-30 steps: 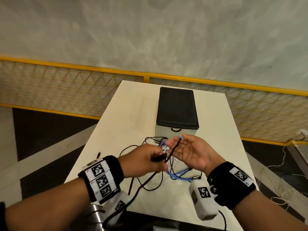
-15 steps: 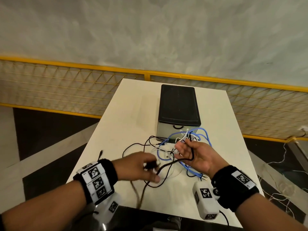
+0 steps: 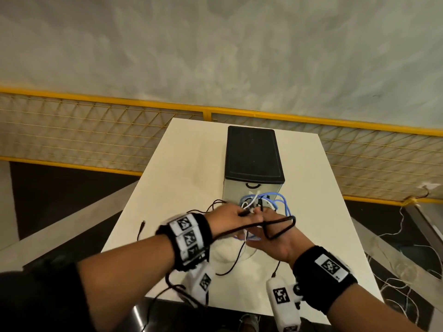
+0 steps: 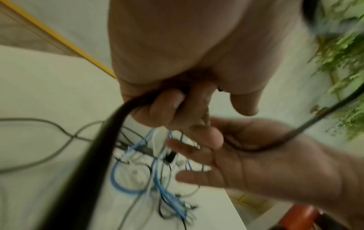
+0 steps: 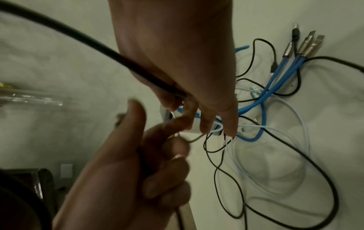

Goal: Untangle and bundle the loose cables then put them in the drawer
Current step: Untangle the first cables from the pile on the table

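A tangle of blue cables (image 3: 281, 200), white cables (image 5: 295, 124) and thin black ones lies on the white table (image 3: 182, 168) in front of the small drawer unit (image 3: 251, 161), whose drawer is closed. My left hand (image 3: 237, 215) grips a thick black cable (image 3: 285, 222) in curled fingers (image 4: 171, 101). That cable loops round my right hand (image 3: 268, 238), which is palm up just above the tangle. In the left wrist view the right thumb (image 4: 212, 138) pins the cable against the palm, while the fingers stay fairly straight. Both hands touch each other.
A yellow-framed mesh fence (image 3: 96, 130) runs behind the table. A loose black plug end (image 3: 143, 222) lies left of the hands. More thin cables lie on the floor to the right (image 3: 395, 283). The table's near edge is just under my wrists.
My left hand has risen and moved right to meet the right hand, pulling the black cable across it into a loop. The right hand stayed over the tangle.
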